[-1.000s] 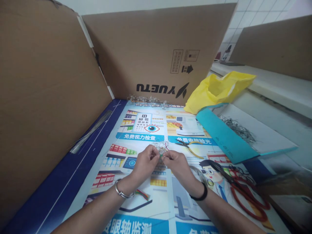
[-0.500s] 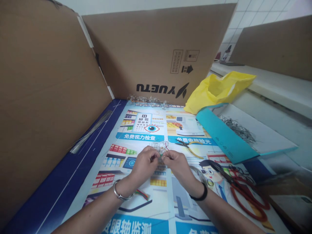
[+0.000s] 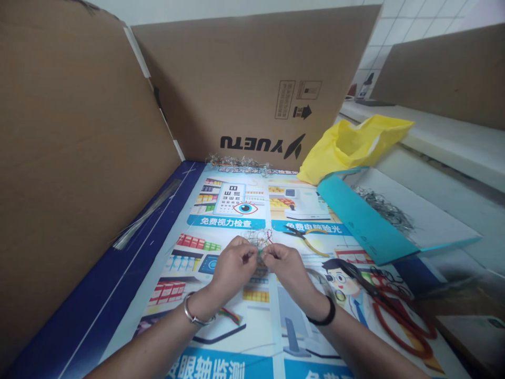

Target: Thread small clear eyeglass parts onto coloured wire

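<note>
At the middle of the printed poster (image 3: pixel 256 337), my left hand (image 3: pixel 233 267) and my right hand (image 3: pixel 291 267) meet with their fingertips pinched. Between them is thin wire, part of a loose silvery tangle (image 3: pixel 258 237) with bits of red and green. The exact ends in my fingers are too small to make out. Under my left wrist lie several coloured strands (image 3: pixel 231 316). Just beyond my right hand rest pliers with yellow handles (image 3: pixel 311 243).
Red-handled scissors (image 3: pixel 402 323) lie at the right. Behind them, a teal box (image 3: pixel 363 223) holds many wire pieces (image 3: pixel 384 210), beside a yellow bag (image 3: pixel 351 147). Straight wires (image 3: pixel 148 215) lie at left; wire clusters (image 3: pixel 239 161) line the back cardboard wall (image 3: pixel 252 79).
Almost nothing differs. My fingertips have shifted very slightly at the wire, and both hands stay pinched in the same place.
</note>
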`<control>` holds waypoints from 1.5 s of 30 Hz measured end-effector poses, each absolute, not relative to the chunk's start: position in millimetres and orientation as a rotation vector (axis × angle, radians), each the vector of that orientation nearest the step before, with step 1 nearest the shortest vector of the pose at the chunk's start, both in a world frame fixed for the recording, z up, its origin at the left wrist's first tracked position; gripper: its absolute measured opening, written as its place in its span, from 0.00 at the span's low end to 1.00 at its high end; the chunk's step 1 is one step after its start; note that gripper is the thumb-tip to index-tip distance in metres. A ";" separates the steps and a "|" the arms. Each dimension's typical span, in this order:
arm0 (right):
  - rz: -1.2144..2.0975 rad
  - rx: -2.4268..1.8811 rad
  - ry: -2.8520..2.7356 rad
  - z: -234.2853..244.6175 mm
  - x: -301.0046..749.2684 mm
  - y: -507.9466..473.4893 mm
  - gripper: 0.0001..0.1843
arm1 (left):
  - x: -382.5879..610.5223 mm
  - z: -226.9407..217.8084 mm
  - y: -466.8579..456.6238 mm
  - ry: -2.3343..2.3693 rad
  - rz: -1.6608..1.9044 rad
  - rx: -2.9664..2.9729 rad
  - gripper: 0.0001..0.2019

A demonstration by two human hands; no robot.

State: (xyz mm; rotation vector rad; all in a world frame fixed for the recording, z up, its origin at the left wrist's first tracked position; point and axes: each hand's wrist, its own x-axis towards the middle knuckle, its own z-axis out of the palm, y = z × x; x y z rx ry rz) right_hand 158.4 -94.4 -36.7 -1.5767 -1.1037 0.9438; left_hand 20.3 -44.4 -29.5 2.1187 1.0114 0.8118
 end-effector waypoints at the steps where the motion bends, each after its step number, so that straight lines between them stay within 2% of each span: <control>1: 0.948 -1.574 -1.105 -37.0 158.5 -94.5 0.07 | 20.5 -29.0 -44.5 1.013 0.808 2.119 0.09; 45: 0.870 -1.601 -1.246 -34.2 155.8 -96.0 0.09 | 23.0 -22.0 -38.1 1.061 0.716 1.952 0.07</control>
